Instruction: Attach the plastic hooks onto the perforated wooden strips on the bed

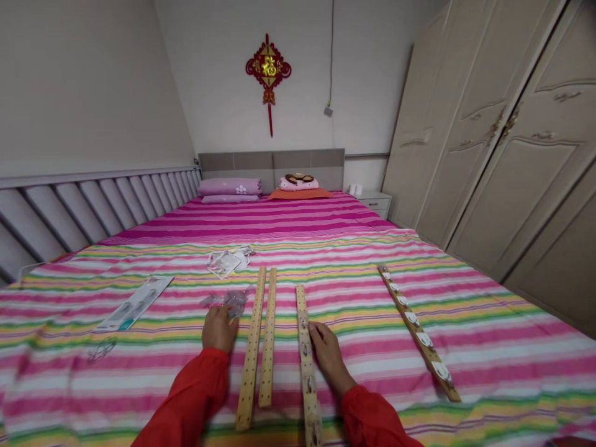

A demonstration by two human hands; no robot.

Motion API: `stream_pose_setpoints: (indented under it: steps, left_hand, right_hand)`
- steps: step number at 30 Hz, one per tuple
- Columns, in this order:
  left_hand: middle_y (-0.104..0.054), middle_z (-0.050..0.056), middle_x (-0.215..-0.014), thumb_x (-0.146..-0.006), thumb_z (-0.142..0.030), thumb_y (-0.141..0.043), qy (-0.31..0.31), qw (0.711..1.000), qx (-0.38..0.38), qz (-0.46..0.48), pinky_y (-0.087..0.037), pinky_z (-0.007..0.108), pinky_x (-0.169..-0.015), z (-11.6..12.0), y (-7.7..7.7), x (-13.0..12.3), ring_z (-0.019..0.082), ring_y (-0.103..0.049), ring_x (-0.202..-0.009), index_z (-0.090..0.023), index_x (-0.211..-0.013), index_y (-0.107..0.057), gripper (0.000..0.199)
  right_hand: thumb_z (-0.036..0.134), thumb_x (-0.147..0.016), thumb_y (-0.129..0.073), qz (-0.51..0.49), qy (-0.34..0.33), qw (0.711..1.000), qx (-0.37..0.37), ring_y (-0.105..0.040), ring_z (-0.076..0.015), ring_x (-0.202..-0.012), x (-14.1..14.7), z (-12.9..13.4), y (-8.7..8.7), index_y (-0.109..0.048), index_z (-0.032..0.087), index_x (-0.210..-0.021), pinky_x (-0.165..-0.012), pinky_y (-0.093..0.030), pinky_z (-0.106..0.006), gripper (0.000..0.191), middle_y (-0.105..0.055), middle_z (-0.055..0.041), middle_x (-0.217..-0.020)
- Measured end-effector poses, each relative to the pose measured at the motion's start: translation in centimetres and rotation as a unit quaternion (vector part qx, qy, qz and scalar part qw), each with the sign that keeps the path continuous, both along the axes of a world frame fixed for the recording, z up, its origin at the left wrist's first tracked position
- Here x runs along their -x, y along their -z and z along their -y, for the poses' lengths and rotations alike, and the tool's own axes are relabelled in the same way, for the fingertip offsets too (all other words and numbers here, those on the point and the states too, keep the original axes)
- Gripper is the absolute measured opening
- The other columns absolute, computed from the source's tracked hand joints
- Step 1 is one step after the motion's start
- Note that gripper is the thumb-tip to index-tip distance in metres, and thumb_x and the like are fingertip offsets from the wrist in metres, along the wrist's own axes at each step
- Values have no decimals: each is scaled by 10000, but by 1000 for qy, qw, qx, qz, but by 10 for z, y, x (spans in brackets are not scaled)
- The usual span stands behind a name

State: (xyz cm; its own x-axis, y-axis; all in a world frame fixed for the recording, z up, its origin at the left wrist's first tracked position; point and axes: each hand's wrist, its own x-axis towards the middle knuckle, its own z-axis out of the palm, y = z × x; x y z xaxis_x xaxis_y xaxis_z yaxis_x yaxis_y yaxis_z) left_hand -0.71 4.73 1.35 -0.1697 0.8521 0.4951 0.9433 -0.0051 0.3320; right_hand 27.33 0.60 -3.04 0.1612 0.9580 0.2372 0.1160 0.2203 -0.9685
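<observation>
My left hand (220, 329) is over a small heap of clear plastic packets (235, 302), fingers curled into its near edge; what they pinch, if anything, is hidden. My right hand (328, 352) is closed at the edge of a perforated wooden strip (308, 366), fingertips pressed beside one of its metal fittings. Several small metal fittings (308, 383) sit along that strip. Between my hands, two bare perforated strips lie side by side, a longer wooden strip (252, 354) and a shorter wooden strip (267, 347).
Far right lies a wooden strip with white discs (424, 339). On the left are a flat clear package (137, 304) and a tangle of thin wire-like pieces (101, 349). Papers and packaging (229, 261) lie beyond the packets. A striped sheet (363, 422) covers the bed; a wardrobe (507, 186) stands right.
</observation>
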Motion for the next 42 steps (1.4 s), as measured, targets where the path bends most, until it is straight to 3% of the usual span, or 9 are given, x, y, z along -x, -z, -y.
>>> stream_pose_setpoints:
  steps: [5,11,17,22,26,32,35,38,42]
  left_hand:
    - [-600,107,-904,-779,-288,-543,-62,992,51,-101,-454,323,-760,-2,3,1,244,-580,-899,-154,-957,-662,254]
    - [-620,112,-966,-816,-335,-494,-81,991,63,-90,-455,308,-698,0,1,9,242,-596,-910,-171,-949,-677,279]
    - [-673,105,-952,-787,-372,-501,-57,996,71,-14,-469,309,-738,2,-7,20,248,-619,-915,-189,-929,-704,309]
    - [-692,47,-716,-707,-375,-570,-64,979,73,177,-458,290,-594,7,-21,20,220,-639,-691,-205,-812,-709,243]
    - [-651,7,-596,-605,-312,-646,-81,930,24,358,-440,278,-528,10,-30,19,188,-599,-583,-186,-734,-689,185]
    - [-588,-23,-484,-554,-160,-651,-86,749,60,654,-361,183,-392,12,-44,15,82,-489,-412,-154,-618,-588,90]
    - [-578,-23,-463,-557,-133,-631,-68,703,70,705,-339,157,-368,18,-46,13,63,-474,-389,-150,-588,-567,73]
    - [-614,-20,-512,-534,-182,-678,-47,732,54,677,-359,158,-387,26,-46,11,75,-520,-434,-145,-668,-620,151]
    - [-652,-6,-584,-500,-305,-714,19,823,29,567,-444,217,-492,36,-44,5,127,-591,-539,-134,-767,-673,320]
  right_hand:
    - [476,-779,-589,-34,-8,999,20,-604,-221,-733,1,0,-1,-702,167,-890,-667,-471,-314,348,-689,-70,-799]
    - [463,-761,-615,-64,-4,998,26,-603,-218,-736,2,-1,1,-699,157,-888,-668,-476,-312,342,-690,-71,-795]
    - [464,-764,-611,-67,-11,997,23,-601,-209,-731,1,-1,2,-699,165,-875,-668,-476,-304,330,-687,-59,-785]
    - [454,-776,-595,-68,-8,997,20,-605,-210,-736,1,1,1,-693,167,-877,-661,-484,-306,319,-686,-60,-799]
    - [454,-775,-583,-64,-2,998,21,-603,-211,-713,2,1,-1,-690,169,-860,-636,-483,-310,317,-683,-58,-779]
    - [465,-740,-600,-93,-9,995,41,-541,-169,-559,1,-1,0,-681,169,-836,-504,-430,-275,322,-639,-24,-660]
    - [463,-714,-607,-138,-14,988,64,-459,-130,-446,-2,-4,0,-658,160,-811,-434,-368,-254,322,-573,14,-564]
    - [440,-679,-616,-144,15,987,69,-437,-122,-432,-1,-10,-11,-639,158,-754,-428,-352,-251,293,-543,24,-543]
    - [360,-667,-636,-73,-22,997,6,-506,-146,-551,24,-15,-45,-668,165,-754,-520,-405,-259,216,-578,5,-597]
